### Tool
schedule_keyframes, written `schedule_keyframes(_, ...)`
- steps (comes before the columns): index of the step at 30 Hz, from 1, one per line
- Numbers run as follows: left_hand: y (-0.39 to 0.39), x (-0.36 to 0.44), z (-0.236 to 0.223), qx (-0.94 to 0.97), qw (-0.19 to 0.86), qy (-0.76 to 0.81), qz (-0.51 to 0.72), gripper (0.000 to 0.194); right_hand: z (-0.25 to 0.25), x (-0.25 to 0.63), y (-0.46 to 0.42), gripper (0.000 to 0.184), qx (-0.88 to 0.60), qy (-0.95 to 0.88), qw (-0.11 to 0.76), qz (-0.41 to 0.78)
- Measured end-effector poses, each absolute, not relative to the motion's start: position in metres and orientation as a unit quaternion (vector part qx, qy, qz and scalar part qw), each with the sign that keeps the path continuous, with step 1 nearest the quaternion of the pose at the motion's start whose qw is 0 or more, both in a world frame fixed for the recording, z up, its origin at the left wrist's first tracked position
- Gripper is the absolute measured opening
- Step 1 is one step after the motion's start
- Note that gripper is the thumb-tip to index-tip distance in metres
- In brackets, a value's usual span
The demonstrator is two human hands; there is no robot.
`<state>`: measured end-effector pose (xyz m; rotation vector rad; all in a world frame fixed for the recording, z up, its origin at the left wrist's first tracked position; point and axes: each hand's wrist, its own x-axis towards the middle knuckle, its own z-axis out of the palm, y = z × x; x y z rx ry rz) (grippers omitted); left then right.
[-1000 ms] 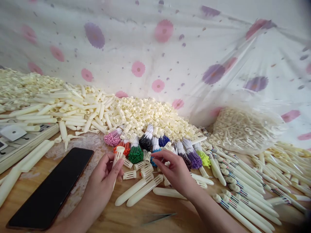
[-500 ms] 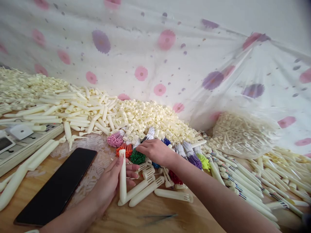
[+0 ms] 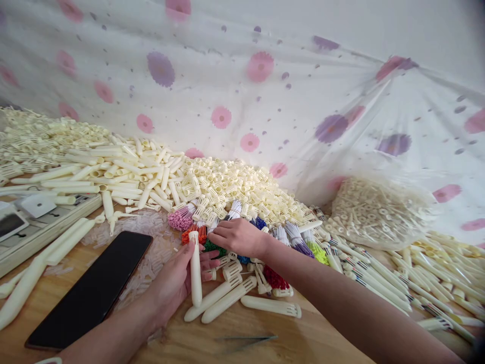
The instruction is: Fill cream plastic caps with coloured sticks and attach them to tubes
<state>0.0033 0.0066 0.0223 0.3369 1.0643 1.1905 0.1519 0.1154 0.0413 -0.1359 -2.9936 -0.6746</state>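
Observation:
My left hand (image 3: 175, 281) grips a cream plastic tube (image 3: 195, 270), held upright with its open end up. My right hand (image 3: 238, 236) reaches over the row of coloured refill bundles, fingers curled down onto the green bundle (image 3: 212, 247); what the fingers pinch is hidden. An orange bundle (image 3: 197, 233), a pink bundle (image 3: 180, 218), purple bundle (image 3: 299, 240) and a red bundle (image 3: 273, 278) lie around it. Two more cream tubes (image 3: 222, 299) lie on the wooden table just below my hands.
A black phone (image 3: 93, 289) lies at left beside a white power strip (image 3: 41, 222). Heaps of cream tubes (image 3: 113, 172) and small caps (image 3: 235, 184) fill the back. A clear bag of parts (image 3: 375, 210) and rows of finished pens (image 3: 382, 288) lie right. Tweezers (image 3: 246, 339) rest near the front edge.
My right hand moved from the table's near side up and left onto the green bundle. My left hand lowered and turned the cream tube upright.

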Motion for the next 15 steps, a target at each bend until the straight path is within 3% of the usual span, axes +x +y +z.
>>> schedule_keyframes(15, 0.005, 0.005, 0.013, 0.167, 0.67, 0.454, 0.563, 0.014, 0.034, 0.165, 0.091, 0.017, 0.084, -0.941, 0.215, -0.248)
